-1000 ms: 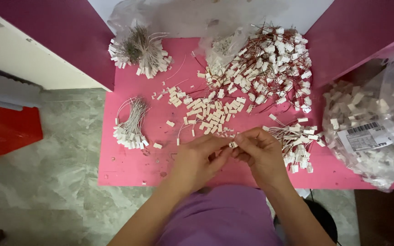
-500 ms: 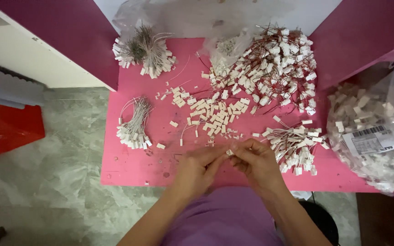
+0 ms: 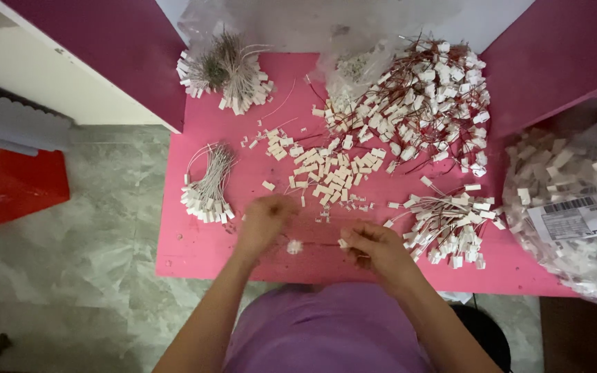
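Both hands have drawn apart over the pink table (image 3: 195, 249). Loose white plugs (image 3: 326, 173) lie just beyond them. Left hand (image 3: 264, 221) blurred, fingers unreadable; right hand (image 3: 374, 245) pinches a red wire (image 3: 316, 244), palm down.

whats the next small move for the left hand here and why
Probably reach to the loose white connector housings for another one. The left hand looks blurred and seems to hold nothing, while the right hand pinches a wire lead with a white end.
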